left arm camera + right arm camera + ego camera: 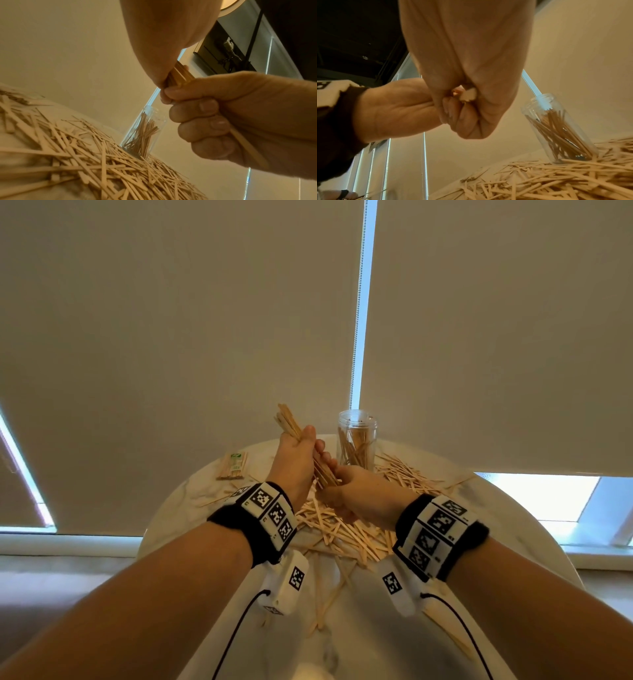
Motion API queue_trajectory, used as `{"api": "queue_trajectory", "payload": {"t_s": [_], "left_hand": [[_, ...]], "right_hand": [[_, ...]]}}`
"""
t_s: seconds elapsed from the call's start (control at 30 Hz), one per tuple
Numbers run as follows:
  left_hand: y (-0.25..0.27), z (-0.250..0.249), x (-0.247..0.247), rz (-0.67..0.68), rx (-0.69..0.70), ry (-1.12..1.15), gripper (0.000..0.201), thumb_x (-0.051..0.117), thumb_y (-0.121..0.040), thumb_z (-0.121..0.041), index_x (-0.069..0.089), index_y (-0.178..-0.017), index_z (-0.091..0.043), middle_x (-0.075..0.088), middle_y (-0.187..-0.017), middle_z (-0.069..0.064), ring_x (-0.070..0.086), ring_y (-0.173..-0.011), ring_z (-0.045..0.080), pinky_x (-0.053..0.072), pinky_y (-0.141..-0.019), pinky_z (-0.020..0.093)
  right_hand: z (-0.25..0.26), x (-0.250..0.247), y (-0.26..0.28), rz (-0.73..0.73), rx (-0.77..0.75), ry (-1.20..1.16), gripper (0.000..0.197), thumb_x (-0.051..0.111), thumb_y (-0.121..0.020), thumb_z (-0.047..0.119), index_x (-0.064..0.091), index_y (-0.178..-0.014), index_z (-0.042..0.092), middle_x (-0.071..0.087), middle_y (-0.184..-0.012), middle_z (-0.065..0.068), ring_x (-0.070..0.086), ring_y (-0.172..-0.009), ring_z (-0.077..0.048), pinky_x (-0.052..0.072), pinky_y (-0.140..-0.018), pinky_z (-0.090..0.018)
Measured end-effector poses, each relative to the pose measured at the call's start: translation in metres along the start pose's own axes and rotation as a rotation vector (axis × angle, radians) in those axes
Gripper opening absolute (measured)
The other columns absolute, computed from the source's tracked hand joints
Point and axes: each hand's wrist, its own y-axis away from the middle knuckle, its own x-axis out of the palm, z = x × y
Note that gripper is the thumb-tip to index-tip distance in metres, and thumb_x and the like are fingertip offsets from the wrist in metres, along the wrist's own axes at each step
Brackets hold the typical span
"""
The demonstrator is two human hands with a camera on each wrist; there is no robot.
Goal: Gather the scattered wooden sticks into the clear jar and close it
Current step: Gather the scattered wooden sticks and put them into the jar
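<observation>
At the far left of the round white marble-look table [178, 501] lies a small wrapped pack of thin wooden skewers with a green label [233, 466], flat and well apart from everything I am handling. Next comes my left hand [296, 463], raised above the tabletop with its fingers curled tight round the upper part of a bundle of long, flat, pale wooden sticks [291, 422]; the bundle tilts, its top ends fanning up and to the left above my knuckles. Just to the right and lower, my right hand [356, 494] clenches the bottom of the same bundle, so that both fists touch along it; from the left wrist view I see the right fingers [204, 117] wrapped round the sticks with one stick poking out below the fist, and from the right wrist view only the cut ends show in the fist, so how many I hold I cannot tell. Under and around both hands the scattered pale wooden sticks [342, 532] lie criss-crossed in a loose heap over the middle of the table, spreading toward its right edge. Behind the heap, just right of my hands, stands the tall clear plastic jar [358, 440], upright, open at the mouth, partly filled with sticks leaning at angles inside it, with loose sticks lying against its base. Both wrists carry black bands with white square-patterned markers [267, 508].
</observation>
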Motion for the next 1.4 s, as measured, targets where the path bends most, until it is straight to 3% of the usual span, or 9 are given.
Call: {"api": "queue_trajectory", "payload": {"t_s": [0.23,0.5,0.6,0.7,0.83,0.97,1.07,1.23,1.4], "left_hand": [[0.004,0.004,0.000,-0.069,0.053,-0.044,0.016,0.043,-0.106,-0.027,0.044,-0.118,-0.016,0.057,-0.075,0.003,0.060,-0.062,0.015,0.059,-0.070,0.038],[0.016,0.013,0.009,0.030,0.022,-0.191,0.023,0.035,-0.108,-0.027,0.038,-0.128,-0.015,0.076,-0.104,-0.001,0.069,-0.083,-0.004,0.047,-0.075,0.020],[0.016,0.013,0.011,0.075,-0.012,-0.170,0.015,0.042,-0.106,-0.022,0.048,-0.119,-0.015,0.077,-0.102,-0.001,0.070,-0.090,0.002,0.047,-0.102,0.040],[0.016,0.011,0.008,0.079,-0.018,-0.211,0.006,0.056,-0.099,-0.019,0.057,-0.102,-0.014,0.077,-0.099,0.004,0.071,-0.097,0.015,0.043,-0.107,0.053],[0.008,-0.006,-0.001,-0.081,0.009,-0.024,0.058,0.075,-0.083,-0.044,0.046,-0.126,-0.016,0.070,-0.110,0.012,0.070,-0.101,0.027,0.052,-0.097,0.052],[-0.003,-0.028,-0.013,-0.210,-0.040,-0.080,0.060,0.045,-0.092,-0.067,0.047,-0.133,-0.023,0.063,-0.119,0.006,0.068,-0.101,0.025,0.056,-0.088,0.045],[0.008,-0.017,0.003,-0.031,-0.172,-0.258,0.054,0.032,-0.105,-0.048,0.065,-0.110,-0.005,0.075,-0.102,0.013,0.073,-0.093,0.028,0.059,-0.071,0.033],[0.006,-0.004,0.004,0.074,-0.124,-0.651,0.039,0.059,-0.096,-0.043,0.070,-0.086,-0.007,0.076,-0.080,0.010,0.074,-0.074,0.026,0.062,-0.071,0.038],[-0.008,0.009,-0.014,0.006,-0.091,-0.837,0.036,0.076,-0.081,-0.044,0.068,-0.071,-0.011,0.052,-0.049,0.000,0.044,-0.045,0.017,0.037,-0.050,0.028]], "right_hand": [[-0.006,0.001,-0.006,-0.133,0.022,-0.019,0.044,0.079,-0.082,0.022,0.055,-0.119,0.018,0.059,-0.086,-0.007,0.049,-0.055,-0.009,0.043,-0.047,-0.023],[-0.009,-0.002,-0.019,-0.324,-0.038,0.454,0.025,0.056,-0.096,0.037,0.061,-0.097,0.013,0.067,-0.080,-0.004,0.068,-0.069,-0.020,0.060,-0.067,-0.038],[-0.014,-0.002,-0.021,-0.416,-0.044,0.556,0.035,0.054,-0.097,0.045,0.060,-0.078,0.017,0.059,-0.064,0.001,0.057,-0.054,-0.015,0.048,-0.053,-0.030],[-0.017,-0.006,-0.023,-0.486,-0.034,0.658,0.034,0.052,-0.099,0.044,0.063,-0.080,0.017,0.055,-0.062,0.004,0.052,-0.053,-0.011,0.035,-0.049,-0.024],[-0.022,-0.018,-0.018,-0.479,-0.039,0.726,0.031,0.052,-0.099,0.040,0.066,-0.085,0.016,0.059,-0.069,0.002,0.056,-0.062,-0.013,0.038,-0.054,-0.024],[-0.027,-0.024,-0.011,-0.457,-0.060,0.838,0.025,0.056,-0.097,0.039,0.068,-0.090,0.018,0.061,-0.071,0.004,0.060,-0.070,-0.015,0.043,-0.058,-0.025],[-0.024,-0.015,-0.013,-0.465,-0.101,0.869,0.023,0.058,-0.095,0.039,0.070,-0.095,0.019,0.066,-0.075,0.002,0.064,-0.071,-0.016,0.055,-0.067,-0.031],[-0.027,-0.020,-0.020,-0.435,0.000,0.879,0.020,0.063,-0.089,0.039,0.066,-0.088,0.019,0.062,-0.071,0.003,0.064,-0.073,-0.019,0.051,-0.063,-0.030],[-0.024,-0.027,-0.013,-0.407,-0.062,0.998,0.029,0.071,-0.083,0.052,0.068,-0.097,0.027,0.067,-0.083,0.006,0.063,-0.078,-0.014,0.056,-0.073,-0.034]]}}
